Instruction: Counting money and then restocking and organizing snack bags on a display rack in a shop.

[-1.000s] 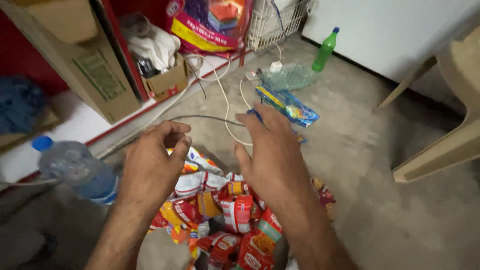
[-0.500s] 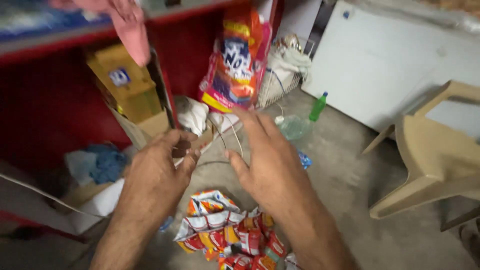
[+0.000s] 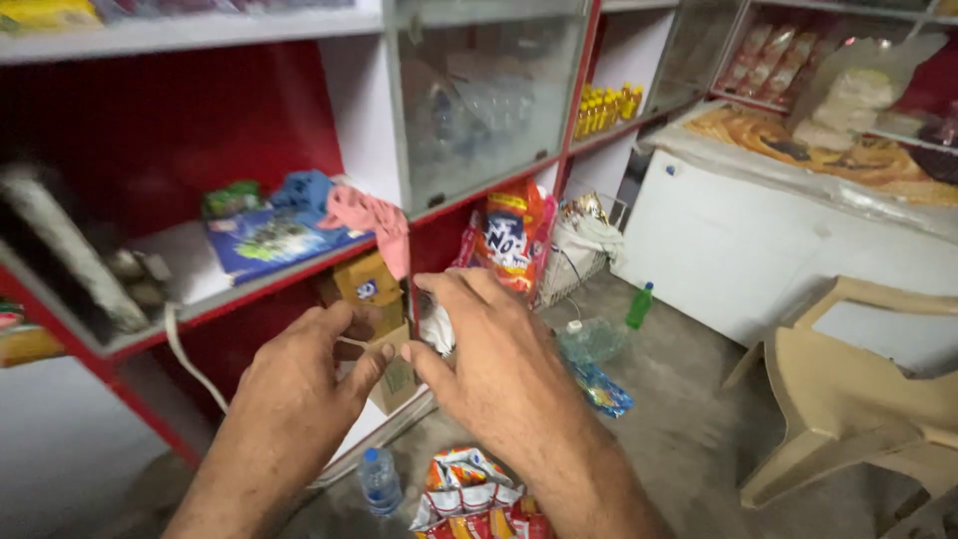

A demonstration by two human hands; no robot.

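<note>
Left hand (image 3: pixel 304 374) and right hand (image 3: pixel 494 354) meet before a red shelf (image 3: pixel 249 284), snack packets (image 3: pixel 469 494) below.

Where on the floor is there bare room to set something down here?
Bare concrete floor lies between the snack packets and the plastic chair, below the white chest freezer. It is crowded along the shelf base: cardboard box, detergent bag, wire basket, bottles.

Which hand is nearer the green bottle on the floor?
Right. The right hand is just left of the green bottle; the left hand lies farther left, beyond the right hand.
</note>
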